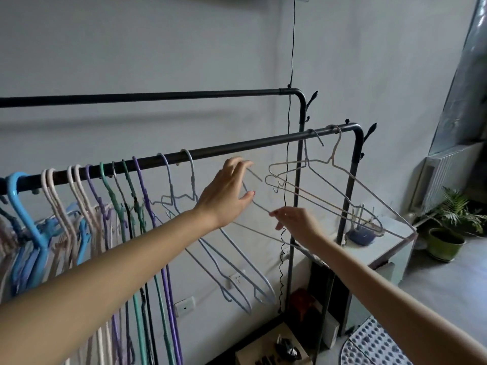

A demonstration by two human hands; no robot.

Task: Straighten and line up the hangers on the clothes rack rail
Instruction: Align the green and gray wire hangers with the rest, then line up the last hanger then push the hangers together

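The front black rail (210, 152) slopes up to the right. Its left part is crowded with blue, pink, purple and green hangers (79, 206). Two pale blue wire hangers (192, 180) hang right of them. A white wire hanger (259, 206) is below the rail, off it, held in both hands. My left hand (226, 191) has its fingers over the hanger's hook, just under the rail. My right hand (295, 219) pinches the hanger's shoulder wire. Two more pale wire hangers (332, 164) hang tilted near the rail's right end.
A second black rail (147, 96) runs behind and higher, bare. A black cable (291, 61) hangs down the wall past the rack's right post. A white cabinet (390, 248) with a blue bowl (361, 235), a potted plant (445, 243) and a radiator (442, 169) are on the right.
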